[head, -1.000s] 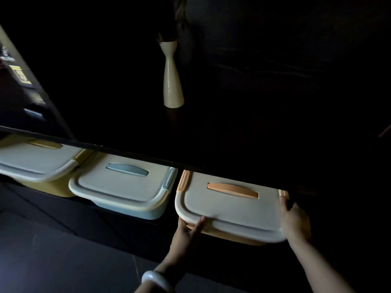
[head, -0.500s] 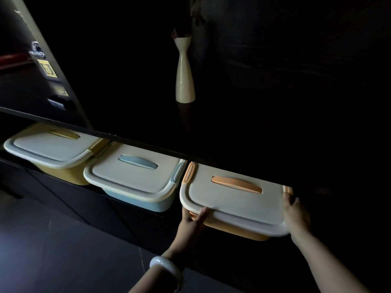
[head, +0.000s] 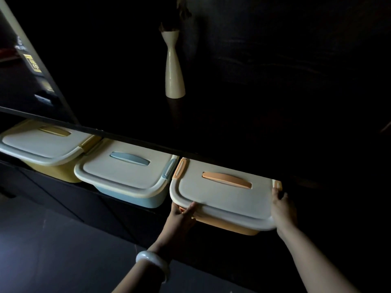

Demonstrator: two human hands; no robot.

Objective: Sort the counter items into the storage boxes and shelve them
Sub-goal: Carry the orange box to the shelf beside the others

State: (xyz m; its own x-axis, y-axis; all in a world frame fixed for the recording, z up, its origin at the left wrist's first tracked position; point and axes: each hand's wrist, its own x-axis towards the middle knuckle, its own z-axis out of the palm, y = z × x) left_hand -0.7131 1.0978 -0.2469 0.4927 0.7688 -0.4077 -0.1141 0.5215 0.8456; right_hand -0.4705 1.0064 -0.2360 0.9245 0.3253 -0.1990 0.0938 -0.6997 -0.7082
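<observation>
Three lidded storage boxes stand in a row on a dark shelf under the counter. The orange box (head: 222,195) is on the right and sticks out past the shelf front. My left hand (head: 179,216) grips its front left corner, thumb on the lid rim, fingers underneath. My right hand (head: 282,210) holds its right side by the orange latch. The blue box (head: 127,176) sits in the middle and the yellow box (head: 42,144) on the left, both with cream lids.
A cream vase (head: 174,68) stands on the dark counter top above the shelf. The counter's front edge (head: 105,132) overhangs the boxes' rear halves. A dark reflective panel (head: 27,66) rises at the left. Grey floor (head: 53,250) lies below.
The view has shifted, so the boxes and vase sit further right in the frame. Both hands keep their hold on the orange box, which stays beside the blue one.
</observation>
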